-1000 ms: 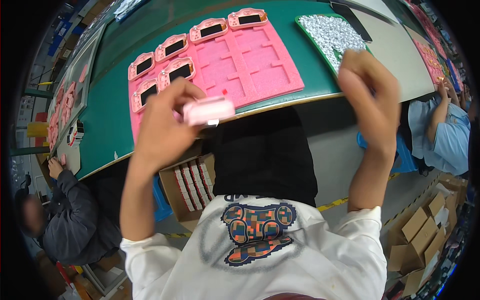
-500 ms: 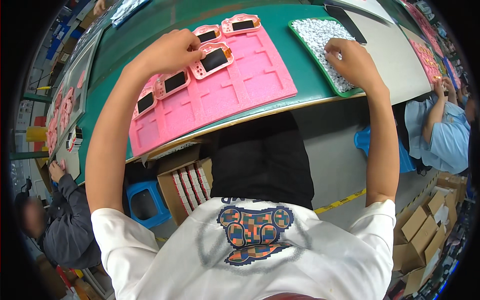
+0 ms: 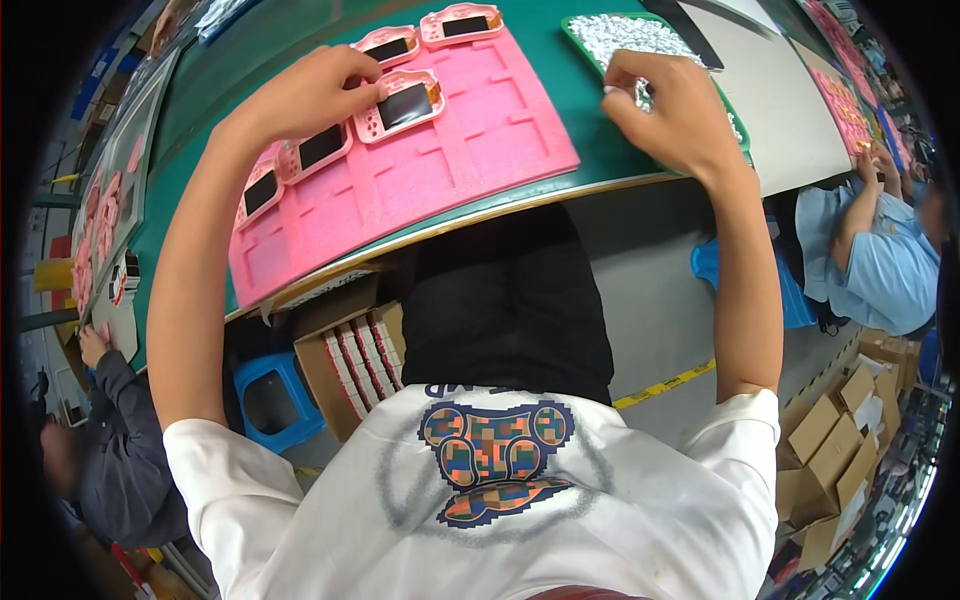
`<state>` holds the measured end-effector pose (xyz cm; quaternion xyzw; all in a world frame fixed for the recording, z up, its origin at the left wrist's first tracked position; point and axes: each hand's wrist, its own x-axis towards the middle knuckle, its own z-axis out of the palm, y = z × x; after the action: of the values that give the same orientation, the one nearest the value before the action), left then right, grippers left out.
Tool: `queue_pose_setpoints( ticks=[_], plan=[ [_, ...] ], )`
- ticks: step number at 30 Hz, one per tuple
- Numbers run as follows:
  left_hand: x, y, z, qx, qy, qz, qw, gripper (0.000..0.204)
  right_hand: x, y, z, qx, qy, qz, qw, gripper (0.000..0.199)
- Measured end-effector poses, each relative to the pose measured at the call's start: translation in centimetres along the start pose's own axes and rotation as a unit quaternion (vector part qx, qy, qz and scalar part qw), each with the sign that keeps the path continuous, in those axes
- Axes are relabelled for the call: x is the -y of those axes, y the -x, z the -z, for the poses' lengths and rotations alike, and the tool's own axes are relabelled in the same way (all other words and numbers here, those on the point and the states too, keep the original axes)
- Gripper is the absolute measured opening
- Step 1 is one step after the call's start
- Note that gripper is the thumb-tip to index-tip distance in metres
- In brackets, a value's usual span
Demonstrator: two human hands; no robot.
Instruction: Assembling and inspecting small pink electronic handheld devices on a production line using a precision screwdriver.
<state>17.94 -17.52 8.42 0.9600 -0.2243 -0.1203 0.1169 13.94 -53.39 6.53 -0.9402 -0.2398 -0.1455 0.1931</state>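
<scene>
A pink handheld game console shell with a dark screen (image 3: 408, 108) lies on a pink foam tray (image 3: 470, 150). My left hand (image 3: 310, 95) is closed at its left edge, thumb and fingertips gripping the shell there. My right hand (image 3: 675, 115) is in a pinch, with a small white piece (image 3: 609, 90) showing at its fingertips. It hovers over the near left edge of a green-rimmed tray (image 3: 572, 30) heaped with small white pieces (image 3: 625, 35). More pink shells with screens (image 3: 462, 26) sit in the foam tray, behind and to the left of the gripped one.
The green table's front edge (image 3: 470, 212) runs before me. A black flat panel (image 3: 700, 40) lies beyond the white pieces. Below stand a carton of packed boxes (image 3: 345, 365) and a blue stool (image 3: 275, 400). Co-workers sit at left and right (image 3: 870, 245).
My right hand has lifted off the heap of white pieces and moved left, with a white piece now visible in its pinch. My left hand stays at the shell; the whole view has shifted slightly.
</scene>
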Motion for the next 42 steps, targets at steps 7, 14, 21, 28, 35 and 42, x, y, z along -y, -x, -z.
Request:
queue_pose_setpoints(
  ticks=[7, 14, 21, 28, 35, 42],
  plan=[
    [0.1, 2.4, -0.1, -0.206, -0.002, -0.058, 0.977, 0.025, 6.5, -2.7, -4.6, 0.019, 0.033, 0.105, 0.994, 0.017],
    [-0.3, 8.3, -2.1, -0.337, 0.055, -0.064, 0.938, 0.02, 7.4, -2.8, -7.2, 0.003, 0.04, 0.178, 0.983, 0.015],
    [-1.2, 4.9, -3.8, -0.347, -0.14, -0.157, 0.914, 0.011, 8.4, -2.0, -6.9, 0.017, 0.029, 0.163, 0.986, 0.014],
    [-2.0, 3.9, -5.0, -0.255, -0.15, -0.142, 0.945, 0.008, 8.2, -1.7, -7.4, -0.008, -0.034, 0.129, 0.991, 0.012],
    [-2.0, 3.8, -5.9, -0.282, -0.142, -0.136, 0.939, 0.006, 8.2, -2.2, -7.8, -0.028, -0.022, 0.152, 0.988, 0.012],
    [-2.0, 4.3, -5.2, -0.283, -0.15, -0.148, 0.936, 0.005, 8.9, -3.1, -6.7, 0.038, -0.007, 0.099, 0.994, 0.012]
  ],
)
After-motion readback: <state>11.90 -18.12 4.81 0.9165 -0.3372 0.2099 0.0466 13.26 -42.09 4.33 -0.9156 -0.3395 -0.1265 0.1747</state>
